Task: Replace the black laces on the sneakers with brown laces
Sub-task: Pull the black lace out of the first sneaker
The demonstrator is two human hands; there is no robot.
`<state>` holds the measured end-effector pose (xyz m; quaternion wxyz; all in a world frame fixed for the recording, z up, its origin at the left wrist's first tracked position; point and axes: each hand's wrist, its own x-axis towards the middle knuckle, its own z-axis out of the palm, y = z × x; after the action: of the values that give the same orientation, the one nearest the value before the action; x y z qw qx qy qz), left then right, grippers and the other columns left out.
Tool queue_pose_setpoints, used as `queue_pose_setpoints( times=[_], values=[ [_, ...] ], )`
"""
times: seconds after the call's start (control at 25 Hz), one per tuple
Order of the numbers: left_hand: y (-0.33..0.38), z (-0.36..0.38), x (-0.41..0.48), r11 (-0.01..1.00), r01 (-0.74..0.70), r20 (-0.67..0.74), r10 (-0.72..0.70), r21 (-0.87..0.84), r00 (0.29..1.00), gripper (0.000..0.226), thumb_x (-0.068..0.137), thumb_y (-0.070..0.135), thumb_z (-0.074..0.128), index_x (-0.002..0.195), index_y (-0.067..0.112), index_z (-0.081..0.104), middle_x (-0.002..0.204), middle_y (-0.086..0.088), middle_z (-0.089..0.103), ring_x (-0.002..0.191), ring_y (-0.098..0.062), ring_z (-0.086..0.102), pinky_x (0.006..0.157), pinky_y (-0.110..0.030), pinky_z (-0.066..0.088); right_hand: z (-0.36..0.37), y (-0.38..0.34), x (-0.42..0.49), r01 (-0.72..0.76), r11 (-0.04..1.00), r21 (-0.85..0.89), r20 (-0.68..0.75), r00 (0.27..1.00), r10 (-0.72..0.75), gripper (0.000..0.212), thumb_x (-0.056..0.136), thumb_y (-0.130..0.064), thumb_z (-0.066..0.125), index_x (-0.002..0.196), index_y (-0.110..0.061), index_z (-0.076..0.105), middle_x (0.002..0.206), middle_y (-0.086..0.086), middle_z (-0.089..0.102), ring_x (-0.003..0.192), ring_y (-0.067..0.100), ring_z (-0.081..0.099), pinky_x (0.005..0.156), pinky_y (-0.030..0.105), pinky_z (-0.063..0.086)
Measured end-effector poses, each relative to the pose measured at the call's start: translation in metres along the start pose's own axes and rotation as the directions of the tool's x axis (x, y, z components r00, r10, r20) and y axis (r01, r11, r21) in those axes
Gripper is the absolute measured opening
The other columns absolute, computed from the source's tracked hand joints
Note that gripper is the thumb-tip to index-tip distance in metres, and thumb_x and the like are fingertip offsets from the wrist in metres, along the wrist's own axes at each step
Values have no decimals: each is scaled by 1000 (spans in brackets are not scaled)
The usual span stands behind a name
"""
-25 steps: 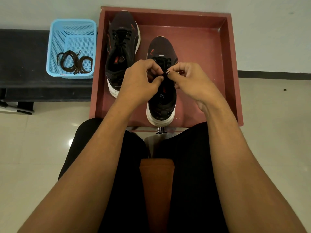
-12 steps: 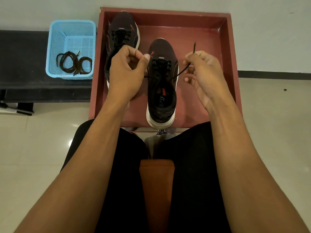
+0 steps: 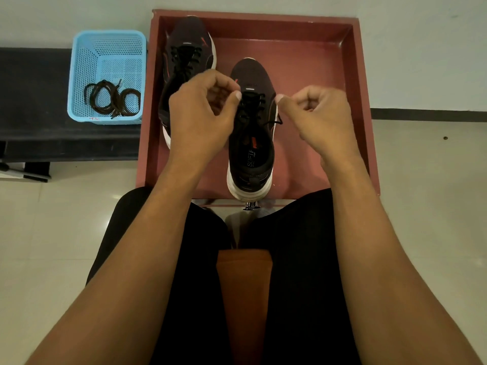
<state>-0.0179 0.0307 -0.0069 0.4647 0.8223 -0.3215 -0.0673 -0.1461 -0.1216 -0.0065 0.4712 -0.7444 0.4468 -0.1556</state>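
Left grip [image 3: 203, 111] and right grip [image 3: 316, 111] hover curled beside the black laces [image 3: 254, 101] on the nearer black mesh sneaker [image 3: 251, 159]; whether either pinches a lace end, I cannot tell. Uneven pulling could snag the lace in its eyelets. Coiled brown laces [image 3: 115, 97] lie in the pale-blue plastic basket [image 3: 79, 75].

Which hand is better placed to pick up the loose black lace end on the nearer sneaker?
Likely the right hand: the lace end drapes off the nearer sneaker, just below that thumb; the left hand is on the tongue's far side.
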Motion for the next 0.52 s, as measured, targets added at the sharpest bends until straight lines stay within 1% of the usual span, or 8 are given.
queue_pose_setpoints(
  times=[0.08, 0.12, 0.2, 0.28, 0.36, 0.44, 0.52],
  values=[
    [2, 6, -4, 997, -4, 133, -6, 73, 991, 6, 92, 24, 75, 98, 23, 76, 89, 13, 71, 78, -2, 67, 74, -13, 52, 1, -1, -7, 70, 987, -143, 145, 988, -49, 30, 82, -53, 85, 78, -25, 75, 67, -8, 69, 56, 1, 58, 57, 22, 49],
    [1, 8, -6, 992, 6, 178, -28, 125, 984, 7, 91, 25, 78, 97, 23, 76, 87, 12, 70, 75, -2, 67, 74, -14, 53, 3, -2, -10, 93, 971, -221, 198, 979, -49, 31, 80, -54, 87, 78, -25, 76, 67, -9, 70, 54, -1, 59, 56, 19, 50],
    [-2, 10, -9, 973, 70, 194, -115, 221, 974, 17, 86, 30, 84, 93, 23, 71, 81, 11, 67, 70, -2, 64, 70, -16, 53, 5, -2, -11, 95, 945, -314, 229, 973, -22, 31, 78, -54, 89, 78, -26, 76, 67, -8, 72, 55, 1, 66, 61, 22, 58],
    [-3, 10, -13, 946, 153, 163, -205, 285, 965, 27, 82, 39, 87, 89, 23, 67, 76, 11, 66, 70, -2, 63, 70, -18, 52, 6, -3, -11, 64, 940, -334, 202, 979, 5, 29, 78, -52, 89, 76, -26, 76, 67, -7, 73, 59, 5, 70, 67, 30, 64],
    [-2, 9, -15, 926, 201, 142, -257, 320, 956, 27, 82, 45, 86, 88, 24, 70, 72, 12, 65, 70, -1, 64, 74, -21, 53, 6, -5, -11, 35, 944, -327, 192, 981, 30, 27, 80, -49, 88, 74, -26, 76, 65, -6, 73, 61, 8, 72, 67, 32, 64],
    [-1, 6, -15, 918, 231, 135, -286, 323, 949, 24, 85, 45, 85, 90, 23, 75, 69, 15, 63, 69, 0, 64, 78, -22, 55, 5, -5, -11, 9, 954, -299, 191, 980, 50, 24, 85, -42, 85, 72, -24, 77, 62, -5, 74, 62, 11, 74, 68, 33, 65],
    [-3, 3, -15, 919, 256, 140, -308, 300, 941, 22, 88, 40, 83, 95, 20, 78, 70, 12, 66, 69, -2, 66, 81, -27, 59, 4, -3, -10, -43, 970, -240, 196, 976, 92, 21, 90, -32, 81, 73, -20, 78, 62, -2, 75, 62, 13, 76, 75, 35, 66]
  ],
)
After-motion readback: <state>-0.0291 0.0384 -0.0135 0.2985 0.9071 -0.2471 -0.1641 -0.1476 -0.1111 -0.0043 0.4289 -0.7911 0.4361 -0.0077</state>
